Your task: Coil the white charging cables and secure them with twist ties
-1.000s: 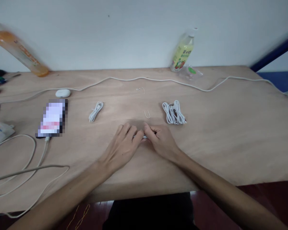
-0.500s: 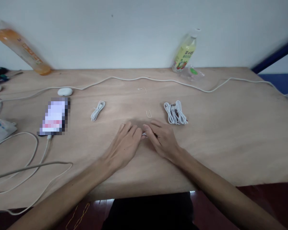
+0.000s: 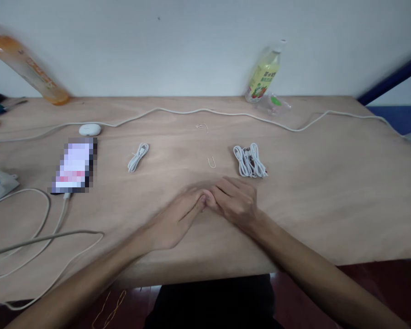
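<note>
Just beyond the right grip (image 3: 235, 200) lie coiled white cables (image 3: 244, 162).

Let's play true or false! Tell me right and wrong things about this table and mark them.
The person's bare left hand and bare right hand are close together. True.
The small coiled white cable lies left of the larger coiled white cable bundle. True.
The left hand holds that small cable. False: it lies on the wooden table, apart from both hands.
The clear plastic bottle with a yellow-green label stands near the pale wall. True.
The bottle is nearer the viewer than the bundle. False: it is farther.
</note>
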Action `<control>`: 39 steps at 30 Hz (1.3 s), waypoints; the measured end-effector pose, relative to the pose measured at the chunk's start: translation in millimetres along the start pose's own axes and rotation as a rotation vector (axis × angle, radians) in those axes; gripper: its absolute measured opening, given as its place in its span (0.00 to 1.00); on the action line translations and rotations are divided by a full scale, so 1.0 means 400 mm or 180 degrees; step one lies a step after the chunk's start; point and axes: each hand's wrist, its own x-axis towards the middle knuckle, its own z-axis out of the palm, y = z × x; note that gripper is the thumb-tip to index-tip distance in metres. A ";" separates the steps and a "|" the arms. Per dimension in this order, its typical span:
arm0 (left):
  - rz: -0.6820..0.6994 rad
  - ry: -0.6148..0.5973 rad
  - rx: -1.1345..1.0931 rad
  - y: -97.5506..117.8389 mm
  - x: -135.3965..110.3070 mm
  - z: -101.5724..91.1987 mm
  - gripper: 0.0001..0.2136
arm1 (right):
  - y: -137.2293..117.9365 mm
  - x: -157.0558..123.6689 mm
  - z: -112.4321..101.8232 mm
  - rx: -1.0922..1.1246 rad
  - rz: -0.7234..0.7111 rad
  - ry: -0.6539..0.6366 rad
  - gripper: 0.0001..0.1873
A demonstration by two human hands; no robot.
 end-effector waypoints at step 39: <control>0.0662 0.0083 0.1612 -0.034 0.009 0.009 0.17 | 0.023 -0.020 0.018 0.1115 0.0679 -0.0783 0.28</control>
